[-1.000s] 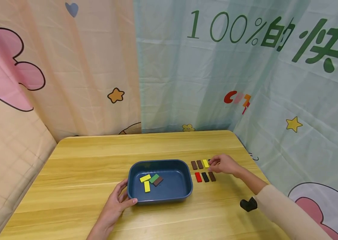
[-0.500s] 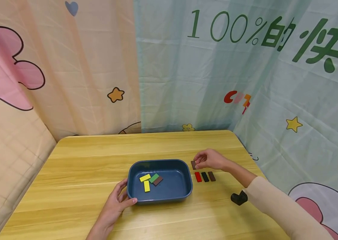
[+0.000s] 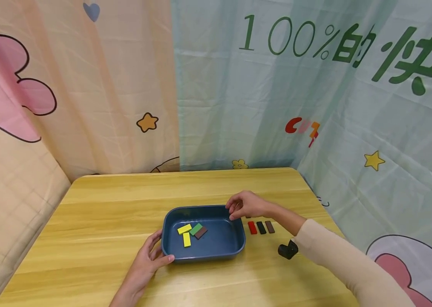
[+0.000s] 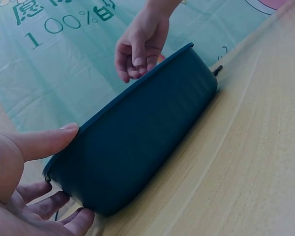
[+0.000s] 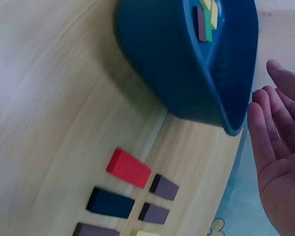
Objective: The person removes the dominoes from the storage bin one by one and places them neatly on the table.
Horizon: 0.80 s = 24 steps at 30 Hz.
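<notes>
A deep blue rounded tub (image 3: 204, 257) stands on the table. My left hand (image 3: 145, 262) grips its left end; in the left wrist view the thumb lies at the rim and the other fingers curl against the outer wall. My right hand (image 3: 247, 204) is over the tub's back right corner, fingers bent. In the right wrist view its thumb and fingertips stand apart, and whether they hold a tile cannot be made out. Inside the tub lie two yellow tiles (image 3: 187, 239), a green tile (image 3: 196, 229) and a brown tile (image 3: 200, 232).
Right of the tub, a front row holds a red tile (image 3: 252, 227), a black tile (image 3: 261, 227) and a brown tile (image 3: 269, 227). Behind them are two brown tiles (image 5: 155, 213) and a yellow tile (image 5: 146, 233). Printed curtains (image 3: 216, 106) hang behind the wooden table (image 3: 105, 213).
My right hand has moved left from the far end of the back row of tiles to the tub's corner. My left hand and the tiles in the tub have stayed put.
</notes>
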{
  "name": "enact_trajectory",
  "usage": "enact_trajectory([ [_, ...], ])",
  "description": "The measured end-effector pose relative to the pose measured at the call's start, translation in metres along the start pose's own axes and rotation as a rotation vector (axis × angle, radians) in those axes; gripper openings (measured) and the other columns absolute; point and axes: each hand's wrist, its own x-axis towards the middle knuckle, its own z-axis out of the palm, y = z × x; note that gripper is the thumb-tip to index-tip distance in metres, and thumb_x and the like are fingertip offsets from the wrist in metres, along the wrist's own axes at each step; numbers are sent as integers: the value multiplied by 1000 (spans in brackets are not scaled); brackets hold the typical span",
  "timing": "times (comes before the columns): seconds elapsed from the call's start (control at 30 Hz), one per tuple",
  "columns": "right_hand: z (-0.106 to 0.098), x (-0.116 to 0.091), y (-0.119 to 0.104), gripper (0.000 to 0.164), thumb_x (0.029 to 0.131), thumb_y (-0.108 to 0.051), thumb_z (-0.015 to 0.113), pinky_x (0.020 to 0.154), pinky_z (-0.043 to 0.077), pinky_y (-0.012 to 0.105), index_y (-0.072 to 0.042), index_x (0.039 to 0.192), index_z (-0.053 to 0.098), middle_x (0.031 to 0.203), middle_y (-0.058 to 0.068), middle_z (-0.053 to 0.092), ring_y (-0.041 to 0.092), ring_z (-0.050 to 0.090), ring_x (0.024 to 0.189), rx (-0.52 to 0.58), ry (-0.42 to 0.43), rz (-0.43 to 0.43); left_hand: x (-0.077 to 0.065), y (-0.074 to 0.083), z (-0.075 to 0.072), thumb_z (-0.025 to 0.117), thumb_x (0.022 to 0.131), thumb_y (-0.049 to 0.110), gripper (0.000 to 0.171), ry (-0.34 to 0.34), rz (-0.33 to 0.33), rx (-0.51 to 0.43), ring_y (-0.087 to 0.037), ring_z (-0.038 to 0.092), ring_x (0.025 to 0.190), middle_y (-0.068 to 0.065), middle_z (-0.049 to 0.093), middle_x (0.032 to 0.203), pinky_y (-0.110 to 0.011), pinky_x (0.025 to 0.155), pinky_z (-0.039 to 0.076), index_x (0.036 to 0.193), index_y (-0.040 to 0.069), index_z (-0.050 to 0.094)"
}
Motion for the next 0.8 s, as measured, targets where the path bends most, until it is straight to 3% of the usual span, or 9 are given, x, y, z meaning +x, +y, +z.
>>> enact_trajectory([
  [0.23, 15, 21, -11, 37, 90, -5, 81, 80, 61, 30, 10, 120, 67, 93, 3, 71, 17, 71, 86, -20, -53, -16, -2, -1, -2, 79, 89, -2, 84, 1, -5, -23, -40, 37, 146, -18, 31, 163, -27, 102, 49, 158, 8, 33],
  [0.47, 30, 39, -11, 34, 89, -5, 82, 79, 60, 27, 7, 119, 70, 93, -1, 72, 12, 70, 85, -88, -99, -59, -2, 0, -1, 80, 89, 1, 84, 6, -23, 7, -41, 36, 146, -19, 30, 164, -34, 105, 48, 158, 8, 33],
  [0.8, 42, 61, -21, 30, 88, -5, 83, 80, 58, 23, 7, 114, 72, 103, 18, 73, 9, 68, 85, -159, -178, -131, 0, 0, 1, 80, 88, -2, 84, 9, -12, -6, -41, 37, 146, -19, 31, 163, -32, 104, 49, 158, 8, 34],
])
